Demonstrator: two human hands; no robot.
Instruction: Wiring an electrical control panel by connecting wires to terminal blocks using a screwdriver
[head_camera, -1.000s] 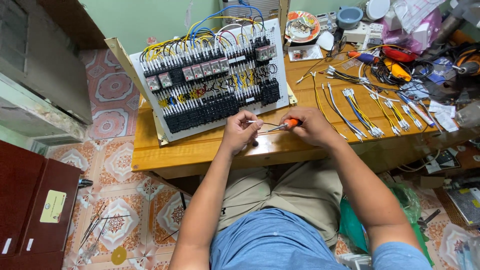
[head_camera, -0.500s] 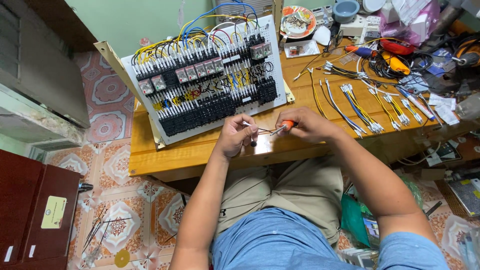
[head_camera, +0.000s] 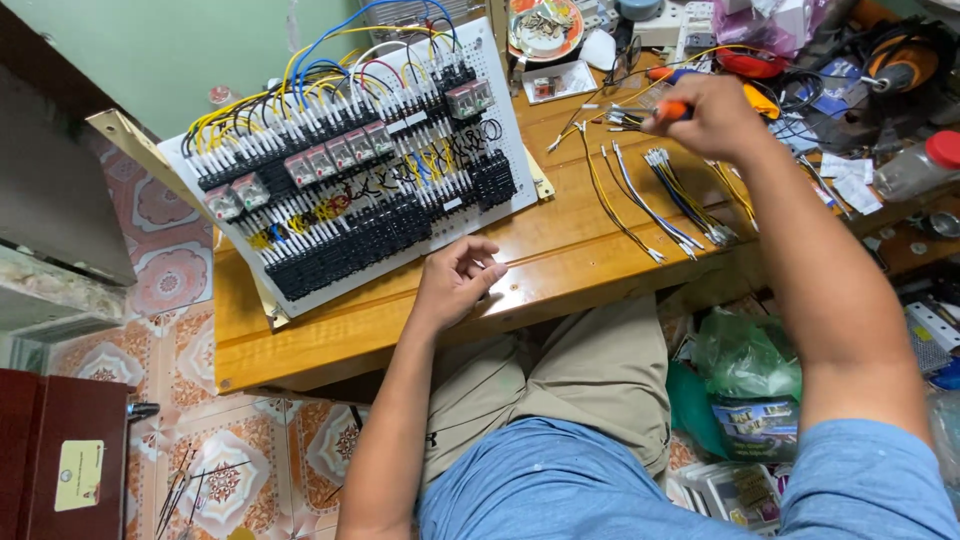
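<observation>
A white wiring panel (head_camera: 360, 180) with rows of black terminal blocks, clear relays and yellow, blue and red wires lies tilted on the wooden table (head_camera: 560, 260). My left hand (head_camera: 455, 280) rests at the table's front edge just below the panel, fingers loosely curled, holding nothing that I can see. My right hand (head_camera: 705, 115) is stretched out to the far right of the table and grips an orange-handled tool (head_camera: 672, 108). Just below that hand lie bundles of cut wires with white ends (head_camera: 670, 195).
A plate of small parts (head_camera: 545, 28) stands at the back of the table. Tools, cables, a drill and a plastic bottle (head_camera: 915, 165) crowd the right end. Bags and boxes (head_camera: 745, 385) sit on the floor at right; a dark red cabinet (head_camera: 60, 460) stands at left.
My right hand has left the front edge and reached up and right over the wire bundles, still with the orange tool. My left hand stays near the front edge, its fingers now apart from the right.
</observation>
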